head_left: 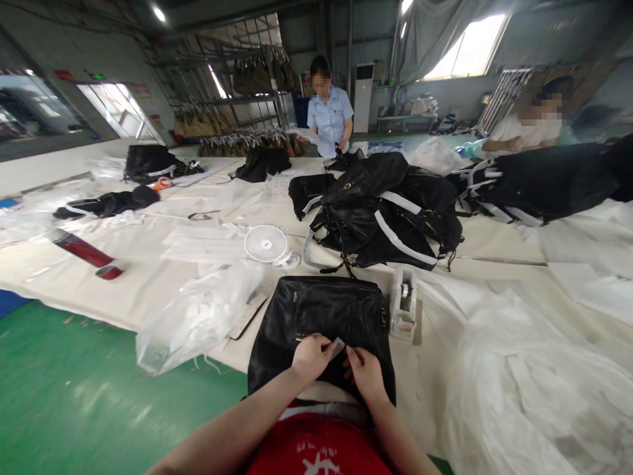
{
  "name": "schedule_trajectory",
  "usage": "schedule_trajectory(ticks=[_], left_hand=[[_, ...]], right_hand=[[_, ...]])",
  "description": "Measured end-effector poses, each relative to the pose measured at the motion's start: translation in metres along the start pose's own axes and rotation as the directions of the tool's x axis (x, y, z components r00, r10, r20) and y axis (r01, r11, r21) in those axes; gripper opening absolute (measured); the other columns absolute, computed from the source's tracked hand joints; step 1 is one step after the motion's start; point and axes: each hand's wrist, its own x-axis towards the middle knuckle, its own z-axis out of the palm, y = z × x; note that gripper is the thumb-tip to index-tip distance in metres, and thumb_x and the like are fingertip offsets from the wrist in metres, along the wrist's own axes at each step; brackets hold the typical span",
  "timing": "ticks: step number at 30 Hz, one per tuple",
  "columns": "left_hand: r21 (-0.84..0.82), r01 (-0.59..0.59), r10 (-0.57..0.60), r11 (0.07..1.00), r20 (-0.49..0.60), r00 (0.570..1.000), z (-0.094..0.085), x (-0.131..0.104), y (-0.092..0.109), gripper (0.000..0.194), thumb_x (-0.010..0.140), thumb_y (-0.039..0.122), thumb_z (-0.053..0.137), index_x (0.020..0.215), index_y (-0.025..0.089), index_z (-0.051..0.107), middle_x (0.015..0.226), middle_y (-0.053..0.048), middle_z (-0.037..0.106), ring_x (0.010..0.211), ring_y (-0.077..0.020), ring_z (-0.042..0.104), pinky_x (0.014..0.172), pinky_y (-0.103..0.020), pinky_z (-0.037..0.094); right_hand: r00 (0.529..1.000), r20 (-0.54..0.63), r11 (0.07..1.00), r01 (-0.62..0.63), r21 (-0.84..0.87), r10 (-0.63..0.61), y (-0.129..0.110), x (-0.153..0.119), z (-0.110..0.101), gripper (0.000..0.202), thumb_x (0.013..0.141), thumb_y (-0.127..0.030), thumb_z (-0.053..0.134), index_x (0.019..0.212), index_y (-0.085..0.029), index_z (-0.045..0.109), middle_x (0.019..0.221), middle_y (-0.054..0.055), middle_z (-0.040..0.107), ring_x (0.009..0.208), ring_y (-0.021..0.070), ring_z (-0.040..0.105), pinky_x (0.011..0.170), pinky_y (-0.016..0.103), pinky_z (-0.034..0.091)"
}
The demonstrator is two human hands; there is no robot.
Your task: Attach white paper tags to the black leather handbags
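A black bag [331, 307] with a zipped front pocket lies on the table's near edge, right before me. Over its lower half, my left hand [312, 356] pinches a small clear strip [338, 347] between thumb and finger. My right hand [364, 371] is just right of the strip, its fingers bent and its fingertips near the strip's edge; whether they grip anything is too small to tell. A clear tape dispenser [404, 303] stands to the right of the bag.
A white fan [266, 244] and piled black bags [376, 211] lie beyond. Clear plastic [198, 316] is at left, more plastic [539, 382] at right. A red tube [84, 251] lies far left. Two people [330, 112] are across the table [222, 198].
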Motion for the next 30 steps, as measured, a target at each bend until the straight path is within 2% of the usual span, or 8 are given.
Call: schedule_trajectory(ticks=[3,9,12,15,20,23,26,30], left_hand=[[-0.042,0.025,-0.025,0.999,0.008,1.0,0.004,0.002,0.003,0.032,0.09,0.038,0.052,0.075,0.02,0.074,0.078,-0.003,0.069,0.072,-0.0135,0.062,0.062,-0.024,0.036],[-0.089,0.06,-0.07,0.994,-0.11,0.991,0.02,0.006,0.005,0.026,0.089,0.03,0.054,0.072,0.02,0.072,0.08,-0.002,0.068,0.073,-0.0129,0.063,0.064,-0.023,0.041],[0.037,-0.084,0.09,0.996,-0.24,0.966,0.032,0.003,-0.004,0.026,0.09,0.02,0.051,0.072,0.021,0.07,0.08,-0.003,0.066,0.077,-0.0146,0.063,0.07,-0.024,0.045],[0.257,-0.261,0.333,0.931,-0.299,0.895,0.049,0.001,-0.02,0.025,0.088,0.011,0.049,0.09,0.023,0.071,0.087,-0.003,0.067,0.084,-0.0174,0.064,0.075,-0.028,0.049],[0.568,-0.44,0.588,0.696,-0.099,0.803,0.062,-0.011,-0.032,0.046,0.084,0.005,0.048,0.129,0.013,0.056,0.102,-0.01,0.067,0.089,-0.0223,0.062,0.074,-0.033,0.053],[0.566,-0.477,0.561,0.672,0.031,0.827,0.058,-0.02,-0.025,0.046,0.087,0.005,0.043,0.132,0.008,0.053,0.108,-0.015,0.065,0.093,-0.0247,0.061,0.074,-0.034,0.052],[0.48,-0.451,0.476,0.753,0.077,0.876,0.049,-0.025,-0.015,0.045,0.088,0.006,0.041,0.132,0.01,0.053,0.108,-0.015,0.064,0.098,-0.0266,0.06,0.082,-0.037,0.051],[0.124,-0.17,0.169,0.978,0.014,0.985,0.033,-0.02,-0.01,0.04,0.086,0.007,0.043,0.123,0.014,0.057,0.114,-0.012,0.062,0.104,-0.023,0.06,0.093,-0.034,0.046]], right_hand=[[0.989,0.113,0.994,-0.099,0.04,0.094,-0.005,0.004,0.005,0.041,0.084,-0.054,0.05,0.075,-0.016,0.063,0.064,0.006,0.068,0.04,0.0138,0.056,0.033,0.023,0.036],[0.99,0.123,0.995,-0.082,0.06,0.075,-0.006,0.006,0.015,0.043,0.079,-0.058,0.053,0.065,-0.018,0.057,0.052,0.001,0.06,0.036,0.0104,0.048,0.034,0.021,0.031],[0.992,0.07,0.993,-0.105,0.061,0.101,-0.002,0.011,0.02,0.04,0.078,-0.055,0.053,0.059,-0.019,0.054,0.041,-0.004,0.047,0.032,0.0086,0.038,0.034,0.021,0.024],[0.992,0.034,0.987,-0.126,0.101,0.123,-0.001,0.018,0.025,0.036,0.073,-0.05,0.057,0.052,-0.021,0.049,0.037,-0.006,0.04,0.031,0.0076,0.032,0.035,0.022,0.019],[0.991,0.018,0.978,-0.131,0.159,0.13,-0.002,0.02,0.024,0.041,0.064,-0.05,0.064,0.043,-0.022,0.042,0.036,-0.007,0.033,0.035,0.006,0.025,0.039,0.024,0.017],[0.99,0.027,0.975,-0.142,0.17,0.139,0.002,0.018,0.021,0.046,0.063,-0.06,0.063,0.045,-0.023,0.042,0.038,-0.007,0.034,0.037,0.0072,0.026,0.04,0.025,0.017],[0.991,0.02,0.976,-0.133,0.173,0.131,0.004,0.016,0.019,0.052,0.06,-0.069,0.063,0.047,-0.024,0.041,0.038,-0.008,0.032,0.038,0.0074,0.025,0.04,0.025,0.016],[0.995,-0.006,0.982,-0.1,0.158,0.103,0.001,0.012,0.019,0.055,0.058,-0.075,0.062,0.049,-0.023,0.044,0.039,-0.008,0.033,0.037,0.0069,0.024,0.04,0.025,0.016]])
